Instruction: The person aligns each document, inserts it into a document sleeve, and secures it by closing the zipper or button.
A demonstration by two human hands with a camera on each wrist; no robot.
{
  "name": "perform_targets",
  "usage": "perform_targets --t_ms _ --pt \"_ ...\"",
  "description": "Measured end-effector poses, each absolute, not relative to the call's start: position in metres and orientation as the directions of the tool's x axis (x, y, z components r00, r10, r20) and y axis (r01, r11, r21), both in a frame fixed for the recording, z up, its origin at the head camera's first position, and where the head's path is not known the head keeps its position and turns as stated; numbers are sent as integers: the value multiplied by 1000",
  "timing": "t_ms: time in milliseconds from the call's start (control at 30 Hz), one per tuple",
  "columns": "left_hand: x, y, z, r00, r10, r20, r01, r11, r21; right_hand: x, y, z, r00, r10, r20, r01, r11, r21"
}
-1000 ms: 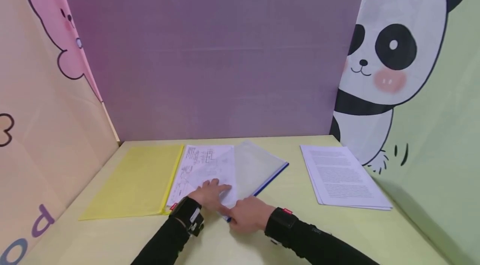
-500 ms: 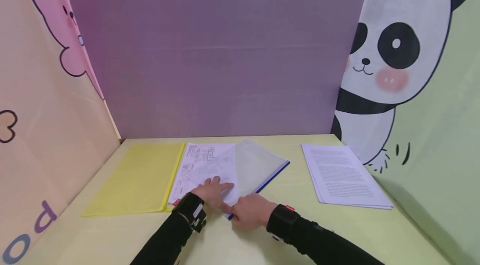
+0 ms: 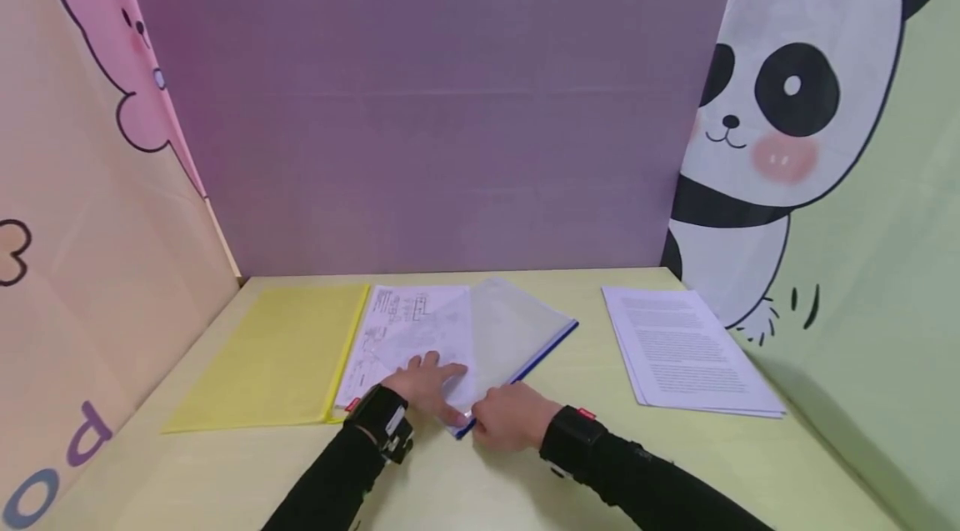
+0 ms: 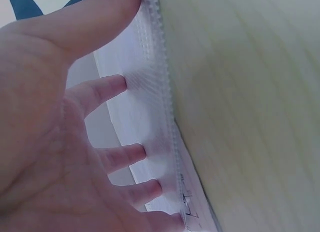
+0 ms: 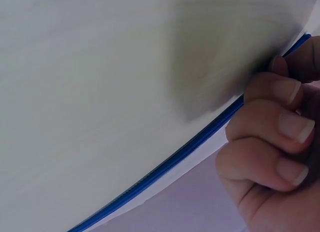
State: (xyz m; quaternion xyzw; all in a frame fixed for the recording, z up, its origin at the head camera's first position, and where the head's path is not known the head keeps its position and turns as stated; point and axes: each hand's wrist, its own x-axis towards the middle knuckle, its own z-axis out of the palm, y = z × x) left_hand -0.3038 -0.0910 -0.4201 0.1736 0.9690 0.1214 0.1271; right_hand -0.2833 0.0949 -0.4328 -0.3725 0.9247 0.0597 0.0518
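A clear zip document pouch (image 3: 506, 327) lies slantwise on the table, a blue zip (image 3: 551, 349) along its near right edge. My left hand (image 3: 426, 388) rests on the pouch's near corner with fingers spread; in the left wrist view, its fingertips (image 4: 134, 153) touch the see-through plastic. At the blue edge my right hand (image 3: 513, 416) pinches the zip between thumb and forefinger, the other fingers curled, as the right wrist view shows. Whatever lies between that thumb and forefinger is hidden. Under the pouch's left part is a sheet with handwriting (image 3: 384, 327).
A yellow folder (image 3: 266, 356) lies left of the sheet. On the right side of the pale table (image 3: 420, 498) is a small stack of printed papers (image 3: 686, 352). A purple wall (image 3: 450, 114) stands behind, with printed side panels to the left and right.
My right hand has shifted slightly to the right along the blue zip, away from the near corner, exposing more of it. The left hand stays in place on the pouch.
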Motion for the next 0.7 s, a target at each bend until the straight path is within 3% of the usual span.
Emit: perform_targets --t_ms 433,700 --pt "-308 -89 -426 -915 341 -216 285 924 254 -284 95 -431 -712 -690 -131 -701 708 84" --pt "-309 -89 -424 -915 334 -226 275 926 257 -291 102 -433 -742 -651 -160 -665 746 48"
